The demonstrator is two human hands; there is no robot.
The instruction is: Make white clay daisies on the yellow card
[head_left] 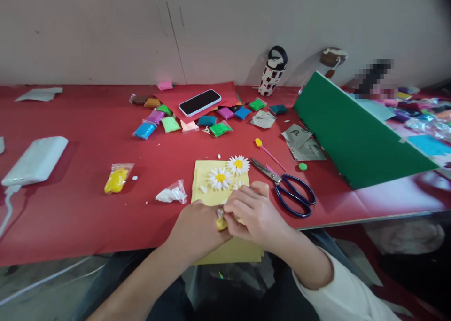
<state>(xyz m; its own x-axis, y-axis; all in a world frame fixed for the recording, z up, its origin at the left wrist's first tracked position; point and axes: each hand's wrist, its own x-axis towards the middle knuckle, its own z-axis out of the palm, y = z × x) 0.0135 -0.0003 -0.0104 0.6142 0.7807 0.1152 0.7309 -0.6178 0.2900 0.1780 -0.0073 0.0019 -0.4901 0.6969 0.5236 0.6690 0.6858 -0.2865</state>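
Observation:
Yellow paper sheets point(243, 253) lie at the table's front edge, partly under my hands. My left hand point(200, 224) is held over them, back upward, with its fingers mostly hidden. Curled against it is my right hand point(252, 213), its fingers closed; whatever they pinch is hidden. A small yellow lump with a clear, shiny top point(221, 222) shows between the two hands. Beyond my fingers, a white-petalled daisy point(220, 178) with a yellow centre rests on the paper. Another daisy point(238, 164) sits at the far right corner, and a third is partly covered by my right hand.
Blue-handled scissors point(294, 194) lie right of the paper. Bags of white clay point(172, 193) and yellow clay point(118, 179) are leftward. Farther back are several coloured clay packets point(220, 129), a phone point(200, 103) and a bottle point(272, 72). A green board point(359, 133) leans at right.

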